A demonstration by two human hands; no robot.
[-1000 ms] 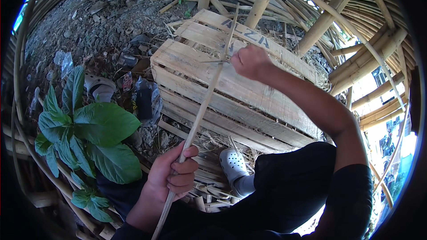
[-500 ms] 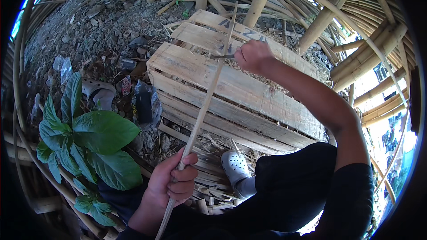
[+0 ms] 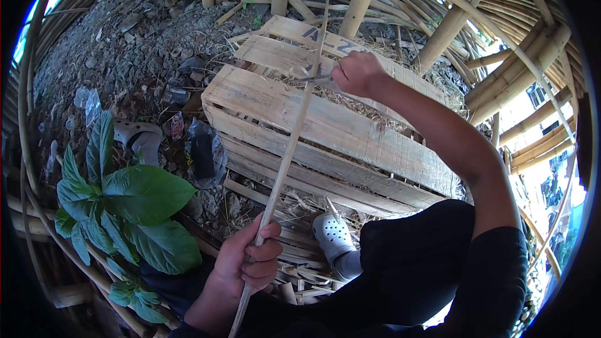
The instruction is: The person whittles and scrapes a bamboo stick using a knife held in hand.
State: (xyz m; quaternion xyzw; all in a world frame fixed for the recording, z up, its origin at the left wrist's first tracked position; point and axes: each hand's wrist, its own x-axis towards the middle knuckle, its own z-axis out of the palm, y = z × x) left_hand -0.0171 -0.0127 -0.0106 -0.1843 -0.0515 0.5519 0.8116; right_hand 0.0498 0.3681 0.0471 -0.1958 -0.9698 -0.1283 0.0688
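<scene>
My left hand [image 3: 247,258] is closed round the lower part of a long, thin bamboo strip [image 3: 289,150]. The strip slants up and away from me, its far end above a wooden crate [image 3: 269,101]. A fist is what my right hand [image 3: 359,74] makes, on a knife [image 3: 318,79] whose handle is hidden by the fingers. Its short dark blade points left and crosses the strip's upper part, seemingly against it. The crate, of pale slats with straw between them, lies beneath both strip and knife.
A leafy green plant [image 3: 134,197] stands at the left. Near it lie a grey clog [image 3: 139,138] and plastic litter [image 3: 206,153] on stony ground. Bamboo posts [image 3: 362,0] rise behind the crate. My foot in a white clog [image 3: 332,235] rests among bamboo offcuts.
The view has shifted slightly. Both hands keep their grips, and the knife blade is still at nearly the same spot along the strip.
</scene>
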